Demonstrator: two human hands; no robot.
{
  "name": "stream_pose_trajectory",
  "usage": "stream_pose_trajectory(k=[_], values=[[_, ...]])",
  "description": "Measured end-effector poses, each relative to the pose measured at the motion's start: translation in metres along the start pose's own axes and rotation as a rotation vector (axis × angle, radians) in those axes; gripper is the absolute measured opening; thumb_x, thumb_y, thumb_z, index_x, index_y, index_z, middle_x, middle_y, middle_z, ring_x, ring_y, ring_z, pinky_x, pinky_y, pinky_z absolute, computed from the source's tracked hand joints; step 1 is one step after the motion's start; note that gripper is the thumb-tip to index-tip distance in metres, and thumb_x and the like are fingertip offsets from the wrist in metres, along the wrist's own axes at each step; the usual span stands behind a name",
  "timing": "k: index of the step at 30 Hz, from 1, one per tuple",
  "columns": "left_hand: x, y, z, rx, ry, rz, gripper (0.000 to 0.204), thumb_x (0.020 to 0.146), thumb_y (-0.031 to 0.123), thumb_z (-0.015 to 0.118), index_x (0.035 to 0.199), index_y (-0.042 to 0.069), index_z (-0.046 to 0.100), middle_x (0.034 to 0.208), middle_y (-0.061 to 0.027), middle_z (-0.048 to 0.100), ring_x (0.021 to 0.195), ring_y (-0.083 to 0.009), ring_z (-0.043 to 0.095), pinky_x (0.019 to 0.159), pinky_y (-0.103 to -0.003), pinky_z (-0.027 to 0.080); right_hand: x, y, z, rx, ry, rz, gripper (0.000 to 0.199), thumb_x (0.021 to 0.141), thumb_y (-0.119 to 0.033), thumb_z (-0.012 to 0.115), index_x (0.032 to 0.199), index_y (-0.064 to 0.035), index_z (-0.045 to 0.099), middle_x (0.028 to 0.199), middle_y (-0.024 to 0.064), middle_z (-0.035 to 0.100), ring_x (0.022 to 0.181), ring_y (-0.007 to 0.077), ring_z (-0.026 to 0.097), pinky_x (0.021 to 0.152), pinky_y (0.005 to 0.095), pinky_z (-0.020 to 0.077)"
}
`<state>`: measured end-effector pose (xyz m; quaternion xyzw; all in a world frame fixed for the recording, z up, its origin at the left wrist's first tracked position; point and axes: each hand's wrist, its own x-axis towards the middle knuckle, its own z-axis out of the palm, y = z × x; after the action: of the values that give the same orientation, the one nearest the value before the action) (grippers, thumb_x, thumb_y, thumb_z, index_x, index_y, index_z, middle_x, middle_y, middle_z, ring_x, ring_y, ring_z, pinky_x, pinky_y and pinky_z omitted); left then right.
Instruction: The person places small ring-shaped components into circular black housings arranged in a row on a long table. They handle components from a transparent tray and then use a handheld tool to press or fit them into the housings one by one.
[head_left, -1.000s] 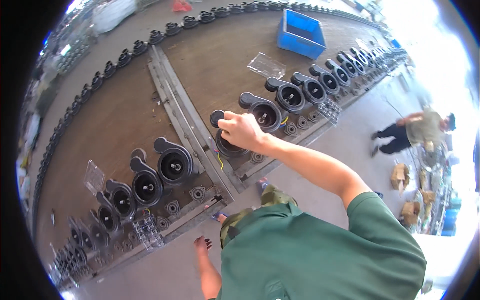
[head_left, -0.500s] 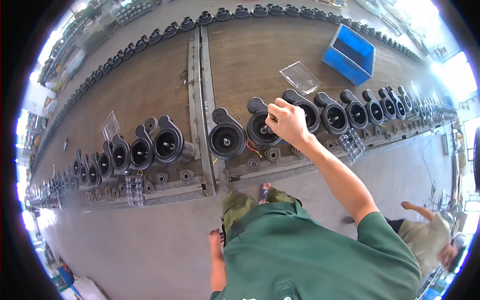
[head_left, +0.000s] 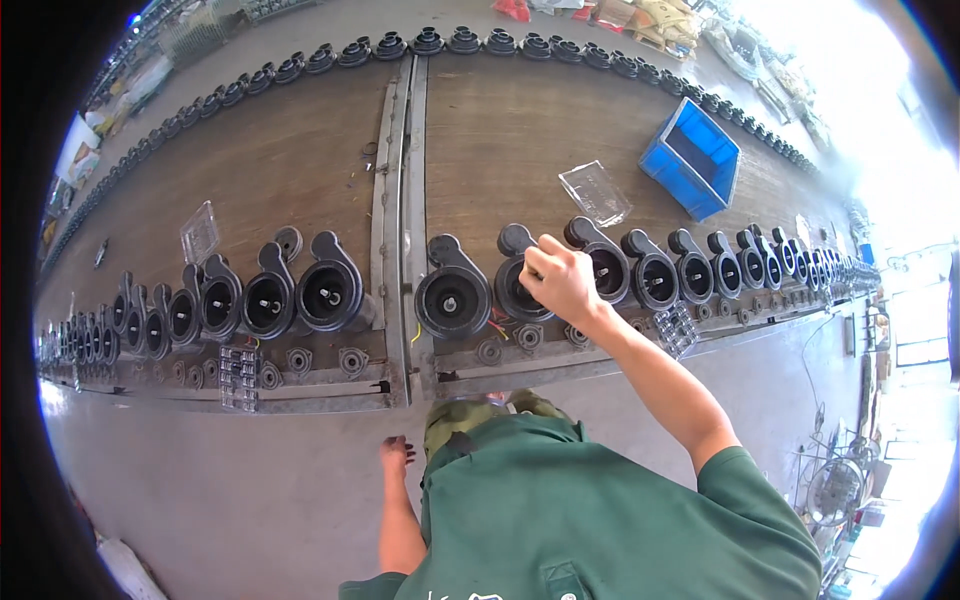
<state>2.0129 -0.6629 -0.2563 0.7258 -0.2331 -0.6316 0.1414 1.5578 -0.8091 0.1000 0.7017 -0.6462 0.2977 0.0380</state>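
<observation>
A long row of black pump housings lies along the near side of a brown wooden table (head_left: 500,130). My right hand (head_left: 560,280) reaches forward, its fingers curled over the front rim of the second black pump housing (head_left: 512,290) right of the table's middle seam. Its neighbour (head_left: 452,298) on the left lies untouched. Whether the fingers also pinch a small part is hidden. My left hand (head_left: 396,456) hangs beside my leg above the concrete floor, holding nothing, fingers loosely apart.
A blue bin (head_left: 692,158) and a clear plastic tray (head_left: 594,192) sit behind the row on the right. More clear trays (head_left: 238,375) and small round flanges (head_left: 350,360) line the near edge. A metal rail seam (head_left: 405,200) splits the table. Another row of black parts lines the far edge.
My right hand has moved from the first housing right of the seam to the one beside it. My head has turned, so the table now lies level across the view.
</observation>
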Motion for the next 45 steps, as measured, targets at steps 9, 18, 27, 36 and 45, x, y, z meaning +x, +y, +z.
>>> stream_pose_trajectory(k=[9,18,27,36,45], values=[[0.017,0.017,0.038,0.019,-0.093,0.048,0.025,0.096,0.026,0.060,0.106,0.004,0.055,0.085,-0.0137,0.069,0.064,-0.0253,0.069,0.051,-0.039,0.054,-0.009,0.000,0.025,-0.098,0.002,0.038,0.019,0.075,-0.012,0.070,0.067,-0.0094,0.053,0.072,0.0064,0.050,0.053,0.0276,0.057,0.046,0.0386,0.0468],[0.000,-0.034,0.025,0.080,0.005,-0.131,0.027,0.094,0.024,0.058,0.109,0.001,0.056,0.085,-0.0151,0.068,0.062,-0.0282,0.068,0.050,-0.042,0.054,-0.012,0.006,0.020,0.422,0.110,0.321,0.028,0.090,-0.026,0.072,0.075,-0.0069,0.059,0.069,0.0039,0.061,0.059,0.0172,0.058,0.055,0.0306,0.0452],[-0.067,-0.032,0.054,-0.075,0.175,-0.100,0.033,0.095,0.022,0.056,0.119,-0.001,0.057,0.093,-0.0182,0.069,0.072,-0.0297,0.070,0.060,-0.043,0.057,0.001,0.036,-0.056,1.508,0.303,0.415,0.030,0.096,-0.023,0.042,0.073,-0.0036,0.046,0.054,0.0061,0.045,0.046,0.0126,0.036,0.048,0.0287,0.0334],[-0.104,-0.086,0.123,-0.180,0.148,-0.136,0.037,0.095,0.023,0.057,0.124,0.000,0.052,0.095,-0.0193,0.070,0.071,-0.0309,0.071,0.060,-0.043,0.059,-0.043,0.131,-0.060,1.491,0.191,0.447,0.017,0.092,-0.007,0.040,0.102,-0.0004,0.053,0.057,0.0003,0.044,0.048,0.0071,0.036,0.047,0.0235,0.0341],[-0.108,-0.110,0.101,-0.065,0.242,-0.227,0.035,0.094,0.022,0.057,0.120,0.000,0.052,0.092,-0.0197,0.069,0.069,-0.0332,0.068,0.058,-0.046,0.055,-0.061,0.141,-0.030,1.437,0.166,0.476,0.017,0.091,-0.002,0.037,0.093,0.0022,0.053,0.055,0.0010,0.041,0.045,0.0081,0.034,0.045,0.0250,0.0330]])
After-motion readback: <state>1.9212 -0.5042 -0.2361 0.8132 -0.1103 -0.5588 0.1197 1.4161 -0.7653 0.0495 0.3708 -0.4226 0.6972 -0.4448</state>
